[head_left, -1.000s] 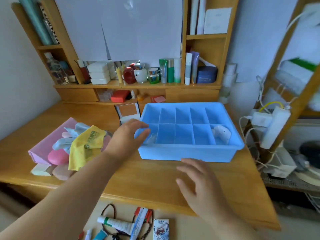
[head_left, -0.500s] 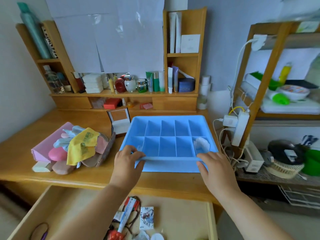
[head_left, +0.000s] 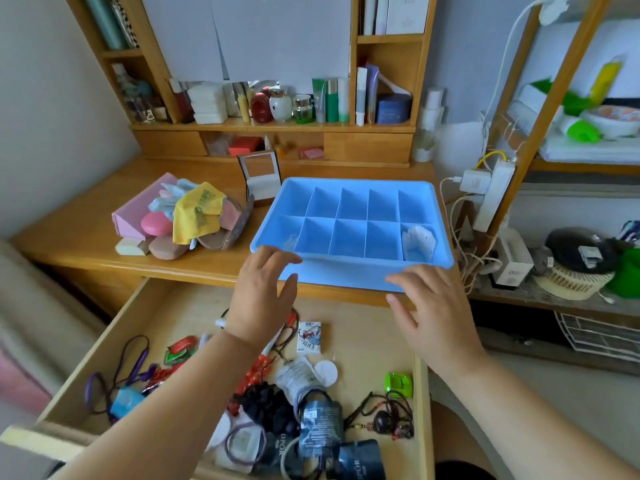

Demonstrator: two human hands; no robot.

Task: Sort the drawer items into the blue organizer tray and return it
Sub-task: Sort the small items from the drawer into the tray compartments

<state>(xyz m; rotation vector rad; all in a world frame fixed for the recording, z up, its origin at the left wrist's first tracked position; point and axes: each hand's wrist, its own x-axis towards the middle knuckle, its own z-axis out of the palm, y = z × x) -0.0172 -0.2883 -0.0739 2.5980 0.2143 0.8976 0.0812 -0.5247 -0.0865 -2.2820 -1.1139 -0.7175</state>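
The blue organizer tray (head_left: 341, 276) sits on the desk, its front wall overhanging the front edge above the open drawer (head_left: 367, 327). A white packet (head_left: 418, 238) lies in the tray's front right compartment, and something pale shows in the front left one. My left hand (head_left: 261, 299) is spread, fingertips at the tray's front left rim. My right hand (head_left: 433, 313) hovers with spread fingers just before the front wall, holding nothing. The drawer holds several loose items: red beads (head_left: 254, 372), a small printed packet (head_left: 309, 337), a green clip (head_left: 399, 384), dark pouches (head_left: 320, 424), purple cords (head_left: 131, 362).
A pile with a yellow cloth (head_left: 197, 213), pink box and soap-like pieces lies on the desk's left. A small open box (head_left: 261, 176) stands behind the tray. A power strip with cables (head_left: 491, 192) hangs at the right, by a wooden shelf rack. Bottles line the back shelf.
Both hands gripped the tray's front rim half a second ago; now they are off it with fingers spread. The tray has come forward to the desk's front edge.
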